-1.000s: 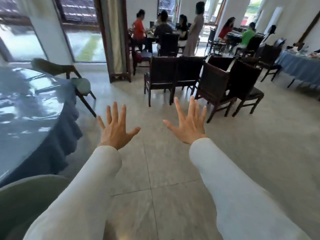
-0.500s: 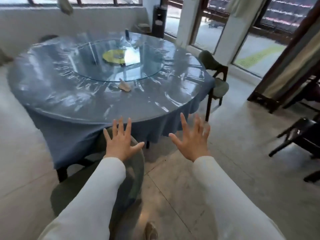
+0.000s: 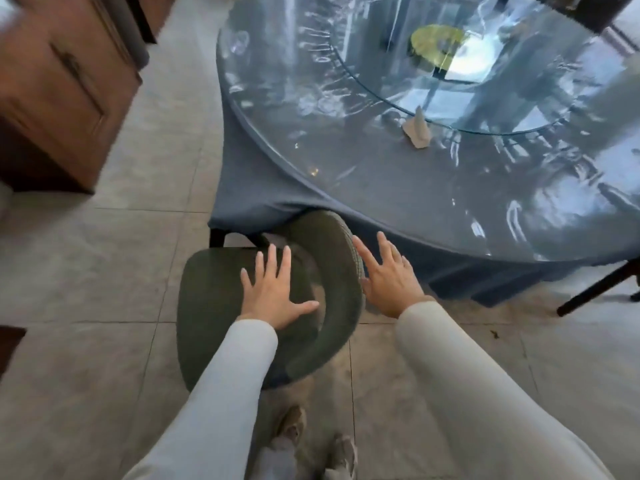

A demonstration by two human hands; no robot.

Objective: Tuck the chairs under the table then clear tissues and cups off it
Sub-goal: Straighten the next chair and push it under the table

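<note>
Both hands are spread wide and hold nothing — the left hand (image 3: 273, 299) hovers over the seat of the green chair (image 3: 214, 306), the right hand (image 3: 389, 277) just outside its curved backrest, and whether either palm touches the fabric I cannot tell. The chair sits turned sideways at the near edge of the table (image 3: 398, 188), its top only slightly under the hanging blue cloth, so the tucking step looks to be in hand. Next it wants a grip on the backrest, a turn to face the table, and a push in.

Beyond, a crumpled tissue (image 3: 417, 128) lies on the shiny plastic cover, just beside the near rim of the glass turntable (image 3: 485, 109) — not yet cleared. No cup is plain to see. A wooden cabinet (image 3: 59, 95) stands left on the grey tiled floor.
</note>
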